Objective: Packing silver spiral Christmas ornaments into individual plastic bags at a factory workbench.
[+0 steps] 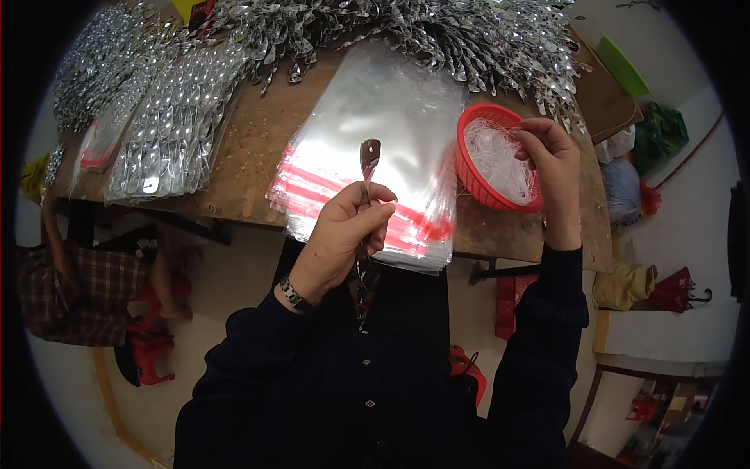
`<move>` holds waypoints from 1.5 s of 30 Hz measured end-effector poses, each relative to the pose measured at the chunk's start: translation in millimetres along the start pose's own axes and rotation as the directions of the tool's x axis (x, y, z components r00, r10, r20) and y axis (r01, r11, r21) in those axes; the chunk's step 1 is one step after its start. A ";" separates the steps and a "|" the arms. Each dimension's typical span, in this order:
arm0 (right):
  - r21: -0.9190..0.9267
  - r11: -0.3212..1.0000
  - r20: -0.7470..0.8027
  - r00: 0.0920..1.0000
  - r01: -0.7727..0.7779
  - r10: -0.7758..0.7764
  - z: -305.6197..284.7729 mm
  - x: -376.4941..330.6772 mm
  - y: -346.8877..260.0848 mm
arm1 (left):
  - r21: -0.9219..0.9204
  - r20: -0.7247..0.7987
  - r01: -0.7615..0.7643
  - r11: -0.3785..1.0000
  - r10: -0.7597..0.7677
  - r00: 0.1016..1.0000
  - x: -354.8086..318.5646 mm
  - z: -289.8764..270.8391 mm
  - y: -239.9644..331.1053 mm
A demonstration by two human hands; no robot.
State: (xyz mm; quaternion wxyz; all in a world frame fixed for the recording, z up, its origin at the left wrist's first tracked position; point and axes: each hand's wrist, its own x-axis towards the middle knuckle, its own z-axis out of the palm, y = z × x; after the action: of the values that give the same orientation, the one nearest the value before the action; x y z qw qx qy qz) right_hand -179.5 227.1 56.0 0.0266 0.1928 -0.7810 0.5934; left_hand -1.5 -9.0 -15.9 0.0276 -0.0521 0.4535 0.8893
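Observation:
My left hand [337, 234] is closed around a shiny silver twisted strip [369, 155]. Its rounded upper end stands out above my thumb and fingers, and its twisted lower part hangs below my hand in front of my dark clothes. To the right, my right hand [556, 160] is over the edge of a red plastic basket [469, 176], thumb and fingertips pinched together. Whatever is in the pinch is too fine to make out. A tangle of clear thin threads [500, 168] fills the basket. Under and beyond my left hand lies a stack of clear plastic bags [391, 102] with red-banded near edges.
A large heap of silver twisted strips [437, 31] covers the back of the wooden table [250, 172]. Bagged silver strips [168, 125] lie at the left. Another person in a checked garment [86, 293] sits at the left beside a red stool [150, 356]. A cardboard box [605, 102] stands at the right.

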 end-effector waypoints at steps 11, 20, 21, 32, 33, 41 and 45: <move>-0.129 0.962 -0.133 0.957 0.241 -0.257 6.9 -13.9 -13.3 | 0.005 0.000 -0.004 1.000 0.004 1.000 2.8 3.7 -0.6; 0.119 0.981 -0.076 0.987 0.152 -0.144 31.7 -53.4 -38.1 | -0.049 0.070 0.067 0.997 -0.064 0.996 8.3 20.6 1.4; 0.143 0.974 -0.079 0.983 0.173 -0.163 33.1 -56.7 -36.8 | -0.040 0.054 0.066 0.997 -0.064 0.996 8.0 23.8 3.7; -0.111 0.871 0.041 0.878 0.478 -0.476 45.4 -96.1 -22.2 | -0.012 0.054 0.076 0.997 -0.075 0.996 10.6 27.3 -0.8; -0.273 0.758 0.116 0.803 0.592 -0.585 45.4 -96.5 -21.2 | 0.023 0.059 0.065 0.998 -0.066 0.996 10.4 27.7 -0.9; -0.454 0.490 0.337 0.653 0.744 -0.679 51.8 -103.6 -22.2 | 0.091 0.082 0.082 0.992 -0.090 0.993 13.2 29.7 -1.5; -0.424 0.494 0.336 0.639 0.759 -0.692 55.3 -106.7 -16.9 | 0.026 0.109 0.118 0.993 -0.120 0.987 15.7 31.6 -5.1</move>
State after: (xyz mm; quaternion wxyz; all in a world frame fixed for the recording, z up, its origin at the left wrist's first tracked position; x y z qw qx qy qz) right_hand -64.9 200.3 26.3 0.2787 0.5233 -0.7574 0.2736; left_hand -18.7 19.7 -3.4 0.1061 -0.0294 0.4561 0.8831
